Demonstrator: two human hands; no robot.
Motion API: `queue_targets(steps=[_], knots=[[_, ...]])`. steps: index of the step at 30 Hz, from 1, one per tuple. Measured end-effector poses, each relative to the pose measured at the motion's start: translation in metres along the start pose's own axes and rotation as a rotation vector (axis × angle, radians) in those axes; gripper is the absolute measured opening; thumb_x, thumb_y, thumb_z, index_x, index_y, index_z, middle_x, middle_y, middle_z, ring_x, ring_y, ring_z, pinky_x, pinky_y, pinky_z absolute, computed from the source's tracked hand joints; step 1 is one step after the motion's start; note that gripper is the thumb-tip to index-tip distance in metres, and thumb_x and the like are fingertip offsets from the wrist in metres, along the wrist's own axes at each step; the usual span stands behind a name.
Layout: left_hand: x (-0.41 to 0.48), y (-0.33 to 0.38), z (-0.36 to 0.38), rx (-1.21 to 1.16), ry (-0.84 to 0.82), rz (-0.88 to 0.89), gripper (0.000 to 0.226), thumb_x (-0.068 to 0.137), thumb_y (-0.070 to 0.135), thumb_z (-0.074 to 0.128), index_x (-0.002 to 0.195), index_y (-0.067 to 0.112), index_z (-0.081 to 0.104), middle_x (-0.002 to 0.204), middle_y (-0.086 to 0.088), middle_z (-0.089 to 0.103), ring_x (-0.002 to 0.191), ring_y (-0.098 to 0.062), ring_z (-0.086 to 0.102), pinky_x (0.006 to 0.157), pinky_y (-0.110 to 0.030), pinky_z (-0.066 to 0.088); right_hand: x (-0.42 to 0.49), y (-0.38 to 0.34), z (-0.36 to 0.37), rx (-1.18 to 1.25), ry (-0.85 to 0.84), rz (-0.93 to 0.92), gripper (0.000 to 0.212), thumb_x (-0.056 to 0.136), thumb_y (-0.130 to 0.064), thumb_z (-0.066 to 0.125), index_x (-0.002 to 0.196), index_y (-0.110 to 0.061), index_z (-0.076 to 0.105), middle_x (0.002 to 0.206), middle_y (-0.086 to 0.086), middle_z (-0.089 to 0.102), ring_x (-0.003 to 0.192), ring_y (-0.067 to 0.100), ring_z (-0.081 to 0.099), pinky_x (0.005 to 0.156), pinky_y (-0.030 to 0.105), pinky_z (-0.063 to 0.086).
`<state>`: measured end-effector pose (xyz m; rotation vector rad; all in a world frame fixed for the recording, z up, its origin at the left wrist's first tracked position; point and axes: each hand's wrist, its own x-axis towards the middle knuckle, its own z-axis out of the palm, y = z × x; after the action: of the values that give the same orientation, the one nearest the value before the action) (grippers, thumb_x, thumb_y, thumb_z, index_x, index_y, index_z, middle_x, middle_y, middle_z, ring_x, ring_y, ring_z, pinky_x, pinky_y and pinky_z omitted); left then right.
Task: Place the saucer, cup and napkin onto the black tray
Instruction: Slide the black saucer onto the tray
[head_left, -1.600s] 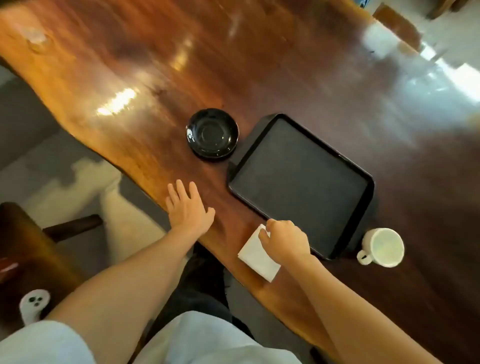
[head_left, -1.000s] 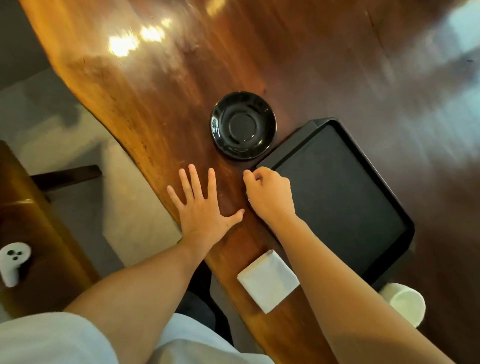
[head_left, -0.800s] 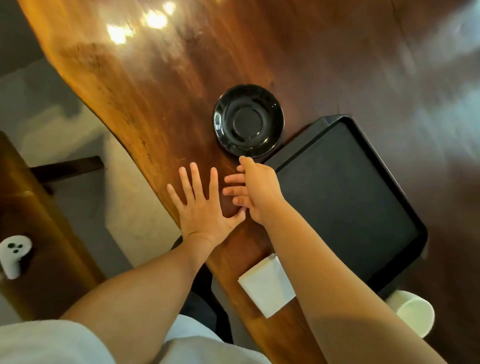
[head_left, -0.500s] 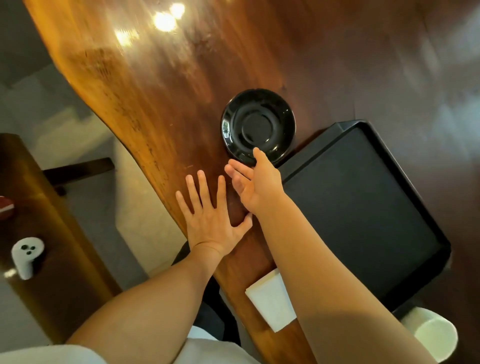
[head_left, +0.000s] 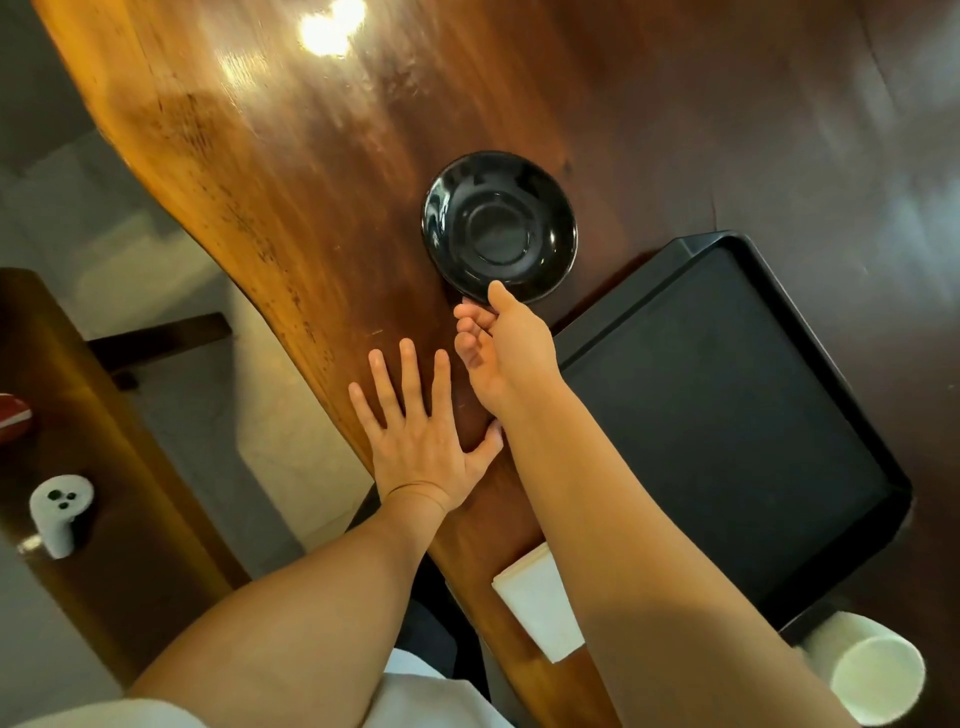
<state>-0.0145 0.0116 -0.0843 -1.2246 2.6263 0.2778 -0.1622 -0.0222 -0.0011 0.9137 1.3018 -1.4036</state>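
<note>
Nothing sits on the matte black rectangular plastic tray (head_left: 717, 415) yet. The glossy round black ceramic saucer (head_left: 500, 226) lies on the polished wooden table (head_left: 311, 182) just beyond the tray's corner; the right hand (head_left: 506, 353) touches its near rim, grip open, not closed on it. The left hand (head_left: 415, 431) lies flat, fingers spread. The folded white paper napkin (head_left: 537, 603) and smooth white cup (head_left: 872, 670) wait beside the tray's near edge.

The glossy black round saucer (head_left: 500, 226) and matte black rectangular tray (head_left: 722, 415) lie on a streaked reddish-brown wooden worktop (head_left: 311, 208). Beside the tray, the folded paper napkin (head_left: 540, 603) and ceramic cup (head_left: 872, 670) are plain white.
</note>
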Motion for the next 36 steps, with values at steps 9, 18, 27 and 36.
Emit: queue_targets(steps=[9,18,27,36], knots=[[-0.001,-0.001,0.000,0.016,0.018,0.006,0.099,0.082,0.080,0.034,0.161,0.021,0.022,0.170,-0.019,0.020,0.156,-0.048,0.013,0.122,-0.067,0.005,-0.023,-0.010,-0.014,-0.021,-0.036,-0.083,0.035,0.103,-0.024,0.053,0.132,-0.005,0.054,0.061,0.005,0.064,0.049,0.009,0.055,0.039,0.017,0.045],[-0.002,0.000,-0.002,0.029,0.008,-0.004,0.099,0.084,0.081,0.034,0.162,0.019,0.029,0.170,-0.019,0.018,0.156,-0.046,0.010,0.122,-0.066,0.003,-0.044,-0.008,-0.045,-0.004,0.015,-0.133,0.040,0.101,-0.029,0.055,0.132,-0.003,0.058,0.059,0.002,0.064,0.049,0.009,0.054,0.041,0.018,0.045],[-0.002,0.003,-0.004,0.091,-0.039,-0.034,0.102,0.084,0.082,0.036,0.164,0.020,0.022,0.172,-0.017,0.010,0.158,-0.044,0.000,0.123,-0.065,0.003,-0.064,-0.011,-0.104,0.146,0.041,-0.221,0.030,0.103,-0.027,0.052,0.103,0.001,0.063,0.062,0.004,0.059,0.048,0.010,0.047,0.036,0.017,0.040],[-0.003,0.003,0.001,0.089,0.009,-0.033,0.097,0.088,0.079,0.029,0.163,0.019,0.019,0.172,-0.017,0.009,0.157,-0.044,0.002,0.123,-0.064,0.002,-0.051,-0.010,-0.136,0.336,0.072,-0.260,0.030,0.103,-0.026,0.054,0.102,0.002,0.062,0.061,0.004,0.058,0.048,0.010,0.049,0.039,0.017,0.040]])
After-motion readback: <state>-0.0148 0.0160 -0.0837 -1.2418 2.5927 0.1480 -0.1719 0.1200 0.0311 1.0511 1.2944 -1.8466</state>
